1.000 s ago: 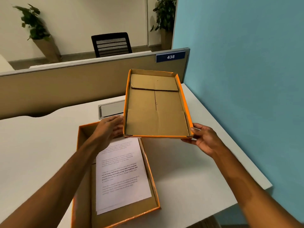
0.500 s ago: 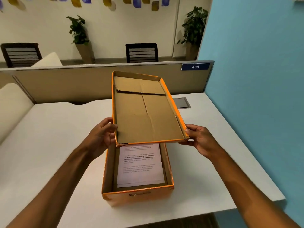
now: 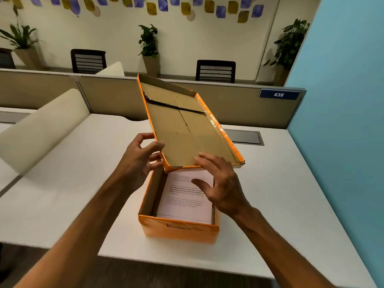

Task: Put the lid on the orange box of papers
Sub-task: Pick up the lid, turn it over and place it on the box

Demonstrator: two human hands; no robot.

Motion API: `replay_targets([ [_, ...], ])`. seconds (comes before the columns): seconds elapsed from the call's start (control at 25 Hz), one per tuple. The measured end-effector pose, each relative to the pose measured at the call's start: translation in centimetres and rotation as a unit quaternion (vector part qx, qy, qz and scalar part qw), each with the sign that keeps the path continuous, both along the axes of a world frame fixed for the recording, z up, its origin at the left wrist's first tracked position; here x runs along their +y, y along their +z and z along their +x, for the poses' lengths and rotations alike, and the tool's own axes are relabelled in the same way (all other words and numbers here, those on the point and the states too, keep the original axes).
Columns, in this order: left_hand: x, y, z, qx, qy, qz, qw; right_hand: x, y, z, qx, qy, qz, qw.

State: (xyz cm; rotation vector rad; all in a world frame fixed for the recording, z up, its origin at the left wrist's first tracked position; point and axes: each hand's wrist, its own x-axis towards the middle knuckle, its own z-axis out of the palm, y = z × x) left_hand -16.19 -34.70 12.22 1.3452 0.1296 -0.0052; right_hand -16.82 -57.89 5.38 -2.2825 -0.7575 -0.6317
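Only legible writing: "438" on blue partition sign, beyond tilted lid.

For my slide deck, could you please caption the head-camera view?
Both hands tilt the lid, inside up, above the open orange box of papers on a white desk.

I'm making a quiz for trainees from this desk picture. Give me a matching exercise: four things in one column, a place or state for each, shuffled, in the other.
Things:
1. lid
2. orange box
3. papers
4. number sign

Places or states:
A. lying inside the box
B. fixed to the partition
C. standing open on the desk
D. tilted in the air, hollow side showing

Pairs: 1-D, 2-C, 3-A, 4-B
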Motion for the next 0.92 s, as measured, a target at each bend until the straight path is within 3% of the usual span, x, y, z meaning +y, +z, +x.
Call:
replay_targets([
  [0.12, -0.9, 1.4, -1.5, -0.005, 0.029, 0.031, 0.999, 2.2, -0.6, -0.6, -0.044, -0.024, 0.043, 0.998],
  [0.36, -2.1, 4.3, -2.6, -0.061, 0.083, 0.088, 0.991, 4.5, 1.1, -0.6, -0.046, -0.073, 0.152, 0.985],
  [0.52, -1.7, 5.3, -1.5, -0.115, 0.017, 0.056, 0.992, 5.3, 3.1, -0.6, 0.002, -0.099, 0.266, 0.959],
  [0.64, -0.7, 3.4, -0.1, -0.124, -0.019, 0.063, 0.990, 6.2, 3.9, -0.6, 0.062, -0.137, 0.358, 0.921],
  [0.72, 0.1, 0.3, 0.7, -0.074, -0.040, 0.081, 0.993, 6.6, 4.0, -0.6, 0.114, -0.149, 0.418, 0.889],
  [0.92, 2.4, -7.0, 1.0, 0.091, -0.105, 0.103, 0.985, 7.2, 4.0, -0.7, 0.217, -0.110, 0.605, 0.758],
])
